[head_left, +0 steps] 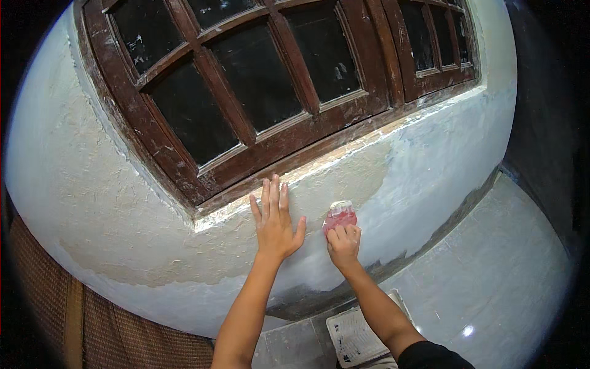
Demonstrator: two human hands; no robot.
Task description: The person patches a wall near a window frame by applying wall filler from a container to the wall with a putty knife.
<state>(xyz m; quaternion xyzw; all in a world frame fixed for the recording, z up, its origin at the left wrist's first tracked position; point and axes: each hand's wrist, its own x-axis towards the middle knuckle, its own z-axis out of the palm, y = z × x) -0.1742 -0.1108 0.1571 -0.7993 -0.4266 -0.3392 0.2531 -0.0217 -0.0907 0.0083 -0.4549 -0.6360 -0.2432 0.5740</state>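
Observation:
My left hand (275, 229) lies open against the textured cream wall (123, 227), fingers spread and tips at the white-smeared ledge under the brown wooden window (295, 132). Just right of it, my right hand (344, 249) grips a red brush (340, 216) with white-coated bristles, held against the wall. Around the brush, fresher bluish-white coating (430, 178) meets the older cream surface, with a patchy edge between them. The brush handle is mostly hidden by my fingers.
A paint tray (347, 335) sits on the grey tiled floor (491, 277) below my right arm. A woven brown panel (117, 313) with a wooden strip stands at the lower left. A dark vertical surface (541, 154) lies beyond the wall's right end.

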